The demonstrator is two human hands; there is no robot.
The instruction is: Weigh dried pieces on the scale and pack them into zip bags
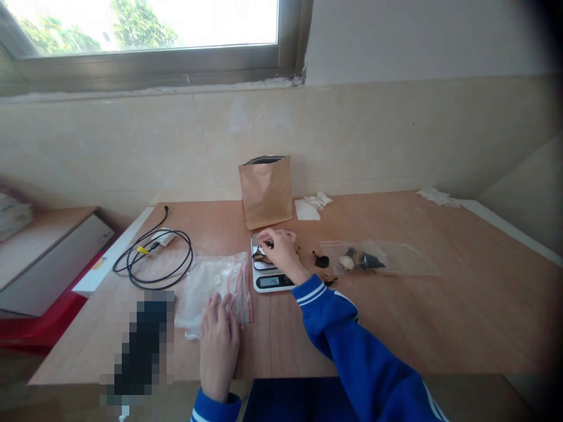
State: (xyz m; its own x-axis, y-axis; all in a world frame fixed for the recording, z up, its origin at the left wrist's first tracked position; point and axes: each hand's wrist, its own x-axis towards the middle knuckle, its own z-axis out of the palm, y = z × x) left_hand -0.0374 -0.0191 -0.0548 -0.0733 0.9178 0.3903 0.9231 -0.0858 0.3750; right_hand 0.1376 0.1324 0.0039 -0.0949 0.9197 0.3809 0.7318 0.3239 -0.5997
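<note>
Note brown piece (260, 257) on scale (275, 282) just under right hand (281, 249), cannot tell if pinching, with left hand (220, 337) loosely spread over plastic bags (197, 293); probably light, brittle, best held by edges.

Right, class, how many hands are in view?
2: the left hand rests on the clear plastic bags, and the right hand is over the digital scale.

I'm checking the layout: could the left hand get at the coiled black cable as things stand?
Probably yes: the left hand rests on clear plastic bags, and the black cable lies just beside them, with nothing tall between.
</note>
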